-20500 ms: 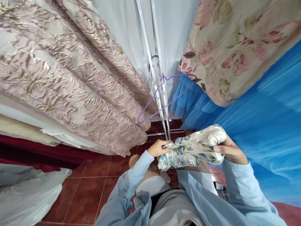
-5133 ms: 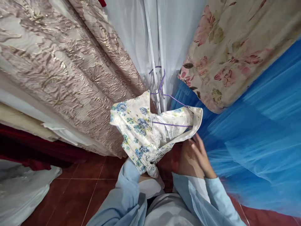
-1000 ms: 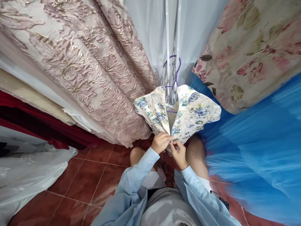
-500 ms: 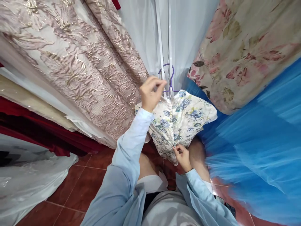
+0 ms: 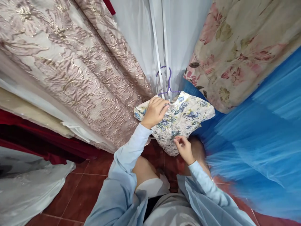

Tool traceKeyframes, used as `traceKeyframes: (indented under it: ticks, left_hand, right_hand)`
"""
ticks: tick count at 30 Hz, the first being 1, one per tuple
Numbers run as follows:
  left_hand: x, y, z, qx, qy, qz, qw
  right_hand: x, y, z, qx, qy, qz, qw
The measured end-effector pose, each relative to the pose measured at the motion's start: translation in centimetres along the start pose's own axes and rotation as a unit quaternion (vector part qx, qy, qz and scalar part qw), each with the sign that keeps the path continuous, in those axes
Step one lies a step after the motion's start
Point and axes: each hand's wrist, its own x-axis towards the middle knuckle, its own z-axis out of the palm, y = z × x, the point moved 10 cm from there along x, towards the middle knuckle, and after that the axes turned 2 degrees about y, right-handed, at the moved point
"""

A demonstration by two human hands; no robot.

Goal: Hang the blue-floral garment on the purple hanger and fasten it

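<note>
A white blouse (image 5: 181, 114) with blue and yellow-green flowers and short sleeves hangs on a purple hanger (image 5: 169, 83). A straight line, a seam or a zipper, runs down its middle. My left hand (image 5: 155, 111) is closed at the neckline, thumb and fingers pinching the fabric's upper edge by that line. Lower down, my right hand (image 5: 184, 148) has its fingertips pinched together beside the line. Whether anything lies between them is too small to make out.
Pink-gold embossed fabric (image 5: 94, 72) hangs at left, a pink-flowered cloth (image 5: 232, 59) and blue tulle (image 5: 258, 138) at right. White straps (image 5: 154, 34) run down in front of white cloth behind the hanger. Red tiles (image 5: 82, 191) cover the floor.
My left hand has come down from beside the hanger onto the blouse's neckline. My right hand has moved slightly up, and the blouse's lower end has risen.
</note>
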Motion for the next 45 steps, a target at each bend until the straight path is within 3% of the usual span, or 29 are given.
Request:
traceKeyframes:
  ticks: [3,6,10,14,19,23,25,27,32,38,42,45]
  left_hand:
    - [-0.1,0.6,-0.5,-0.013,-0.002,-0.002,1.000]
    - [-0.3,1.2,-0.9,-0.029,-0.006,-0.012,0.999]
    - [-0.5,1.7,-1.5,-0.049,0.015,-0.023,0.998]
    - [-0.8,1.7,-1.9,-0.054,0.021,-0.041,0.997]
    - [-1.2,1.6,-1.4,-0.026,0.024,-0.025,0.999]
    - [-2.1,1.2,-2.4,-0.014,0.137,-0.045,0.990]
    - [-3.1,0.7,-3.2,-0.003,0.215,-0.092,0.972]
    - [-4.0,0.4,-3.4,-0.018,0.256,-0.142,0.956]
    - [-4.4,-0.4,-0.8,-0.191,0.209,-0.236,0.930]
    - [-4.4,-0.6,1.4,-0.258,0.159,-0.280,0.911]
    - [-4.4,-0.5,2.4,-0.358,0.168,-0.291,0.871]
    - [-4.6,-0.4,2.5,-0.376,0.196,-0.301,0.854]
  right_hand:
    - [3.7,-6.9,-1.9,0.025,0.056,-0.087,0.994]
    - [7.3,-13.8,-2.2,0.044,0.053,-0.170,0.983]
    - [10.0,-18.1,-1.2,0.083,0.052,-0.202,0.975]
    - [10.3,-18.5,-1.1,0.101,0.074,-0.224,0.967]
    - [11.5,-18.9,-0.5,-0.007,-0.008,-0.252,0.968]
    - [11.9,-19.4,-0.5,-0.032,-0.042,-0.248,0.967]
    - [11.8,-19.4,-0.8,-0.025,-0.032,-0.241,0.970]
    - [11.6,-19.2,-0.9,-0.016,-0.026,-0.232,0.972]
    - [11.4,-18.5,-0.6,0.006,-0.032,-0.224,0.974]
    - [11.4,-18.5,-0.8,0.031,-0.025,-0.233,0.972]
    - [11.4,-18.4,-1.1,0.046,-0.020,-0.237,0.970]
    - [11.2,-18.3,-1.4,0.037,0.012,-0.239,0.970]
